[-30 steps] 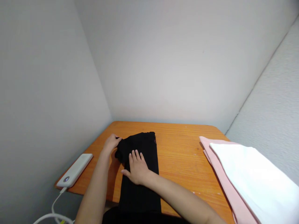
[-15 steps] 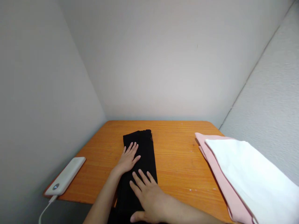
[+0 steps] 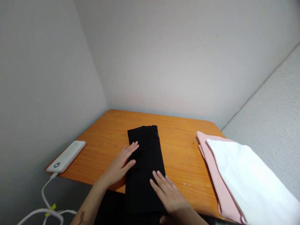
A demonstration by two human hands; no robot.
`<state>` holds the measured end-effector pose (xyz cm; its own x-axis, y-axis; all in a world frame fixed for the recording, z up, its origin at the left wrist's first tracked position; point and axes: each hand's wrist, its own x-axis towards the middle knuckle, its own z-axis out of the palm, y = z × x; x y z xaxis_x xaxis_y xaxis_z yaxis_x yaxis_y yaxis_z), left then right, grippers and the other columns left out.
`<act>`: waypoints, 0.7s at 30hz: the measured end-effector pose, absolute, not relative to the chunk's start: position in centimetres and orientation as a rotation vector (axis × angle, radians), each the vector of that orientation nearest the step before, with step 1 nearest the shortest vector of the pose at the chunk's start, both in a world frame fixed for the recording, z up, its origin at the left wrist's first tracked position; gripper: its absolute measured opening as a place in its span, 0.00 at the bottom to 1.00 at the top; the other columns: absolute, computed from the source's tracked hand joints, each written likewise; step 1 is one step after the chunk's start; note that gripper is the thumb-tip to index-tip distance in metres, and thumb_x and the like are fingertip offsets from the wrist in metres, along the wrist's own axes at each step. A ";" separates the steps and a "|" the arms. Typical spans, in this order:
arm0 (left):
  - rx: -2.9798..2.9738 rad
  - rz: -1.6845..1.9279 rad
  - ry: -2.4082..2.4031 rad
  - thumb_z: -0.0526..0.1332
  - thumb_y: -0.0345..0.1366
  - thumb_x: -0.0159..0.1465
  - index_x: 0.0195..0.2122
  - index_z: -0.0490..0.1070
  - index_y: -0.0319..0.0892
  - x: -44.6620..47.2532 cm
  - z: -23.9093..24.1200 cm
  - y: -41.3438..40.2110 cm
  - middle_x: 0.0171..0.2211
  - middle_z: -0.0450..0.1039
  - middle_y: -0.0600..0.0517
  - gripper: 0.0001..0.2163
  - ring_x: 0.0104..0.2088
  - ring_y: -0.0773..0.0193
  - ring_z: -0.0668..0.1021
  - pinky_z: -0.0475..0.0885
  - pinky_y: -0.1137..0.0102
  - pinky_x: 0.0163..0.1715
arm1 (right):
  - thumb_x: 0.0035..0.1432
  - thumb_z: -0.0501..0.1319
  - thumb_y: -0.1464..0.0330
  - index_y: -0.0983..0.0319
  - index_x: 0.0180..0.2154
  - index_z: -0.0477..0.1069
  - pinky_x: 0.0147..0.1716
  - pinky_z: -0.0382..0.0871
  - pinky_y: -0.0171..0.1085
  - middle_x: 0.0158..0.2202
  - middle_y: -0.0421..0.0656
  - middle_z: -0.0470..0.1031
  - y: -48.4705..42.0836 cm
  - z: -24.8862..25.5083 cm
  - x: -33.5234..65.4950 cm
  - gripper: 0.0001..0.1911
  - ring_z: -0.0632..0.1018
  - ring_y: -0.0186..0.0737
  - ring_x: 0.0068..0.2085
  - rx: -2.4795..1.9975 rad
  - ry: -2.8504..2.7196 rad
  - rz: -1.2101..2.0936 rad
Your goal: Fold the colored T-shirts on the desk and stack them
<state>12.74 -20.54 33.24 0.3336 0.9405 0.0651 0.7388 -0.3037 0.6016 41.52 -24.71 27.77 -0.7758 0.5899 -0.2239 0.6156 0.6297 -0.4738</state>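
A black garment (image 3: 145,156), folded into a long narrow strip, lies on the orange wooden table (image 3: 180,147) and hangs over its near edge. My left hand (image 3: 122,164) lies flat along the strip's left side, fingers stretched out and partly on the cloth. My right hand (image 3: 170,195) rests flat on the strip's lower right part near the table's front edge, fingers spread. Neither hand grips anything.
A white power bank (image 3: 67,156) lies at the table's left corner, its white cable (image 3: 47,206) hanging down off the edge. A pink cloth (image 3: 211,165) with a white cloth (image 3: 248,181) on top lies at the right. Grey walls close in behind and on both sides.
A second ago my left hand held a bunched part of the garment at its left; that part is now folded in. Both hands lie flat and have slid toward the near edge.
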 end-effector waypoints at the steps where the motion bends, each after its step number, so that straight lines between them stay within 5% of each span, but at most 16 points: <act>1: 2.167 0.510 1.420 0.54 0.49 0.68 0.69 0.47 0.54 12.5 33.9 -22.1 0.70 0.46 0.50 0.29 0.69 0.56 0.53 0.48 0.53 0.67 | 0.48 0.70 0.65 0.56 0.70 0.39 0.66 0.45 0.57 0.70 0.47 0.32 -24.9 27.6 42.2 0.56 0.40 0.56 0.69 1.052 2.789 -0.818; 5: 2.350 0.168 1.309 0.73 0.44 0.52 0.69 0.43 0.57 12.7 33.8 -26.9 0.71 0.41 0.49 0.49 0.69 0.47 0.49 0.46 0.44 0.66 | 0.57 0.55 0.76 0.49 0.67 0.50 0.66 0.50 0.57 0.69 0.39 0.43 -25.1 27.1 43.8 0.39 0.48 0.50 0.69 1.222 2.847 -0.654; 8: 2.476 0.061 1.375 0.62 0.21 0.57 0.69 0.39 0.59 13.2 32.4 -28.4 0.71 0.40 0.53 0.46 0.69 0.53 0.49 0.50 0.48 0.66 | 0.58 0.50 0.79 0.47 0.65 0.57 0.65 0.53 0.57 0.68 0.38 0.50 -25.1 26.4 44.2 0.36 0.52 0.48 0.68 1.225 2.932 -0.581; 11: 2.571 0.130 1.389 0.49 0.13 0.53 0.68 0.47 0.59 13.0 31.2 -29.1 0.70 0.48 0.56 0.45 0.68 0.59 0.54 0.54 0.54 0.66 | 0.57 0.54 0.77 0.48 0.61 0.64 0.61 0.58 0.58 0.65 0.41 0.58 -25.3 25.3 44.4 0.32 0.58 0.51 0.66 1.186 3.059 -0.526; 14: 2.523 0.344 1.280 0.50 0.17 0.53 0.62 0.62 0.52 12.3 30.6 -30.2 0.65 0.61 0.53 0.36 0.65 0.58 0.63 0.59 0.55 0.64 | 0.63 0.52 0.71 0.50 0.48 0.74 0.55 0.67 0.54 0.53 0.42 0.75 -25.8 25.3 44.7 0.18 0.71 0.49 0.58 1.139 3.366 -0.605; 17: 2.255 0.594 1.239 0.51 0.27 0.62 0.50 0.72 0.47 12.1 30.9 -31.4 0.52 0.75 0.47 0.18 0.53 0.57 0.75 0.70 0.60 0.55 | 0.68 0.47 0.66 0.55 0.36 0.74 0.49 0.72 0.45 0.35 0.40 0.80 -26.3 28.0 44.7 0.17 0.80 0.43 0.41 1.186 3.457 -1.021; 21: 1.784 0.779 1.508 0.49 0.41 0.69 0.39 0.73 0.43 13.8 33.3 -30.7 0.34 0.77 0.48 0.14 0.36 0.58 0.78 0.75 0.68 0.39 | 0.69 0.49 0.62 0.59 0.44 0.71 0.39 0.73 0.36 0.38 0.45 0.78 -25.8 33.0 43.2 0.14 0.79 0.42 0.39 1.797 3.078 -1.310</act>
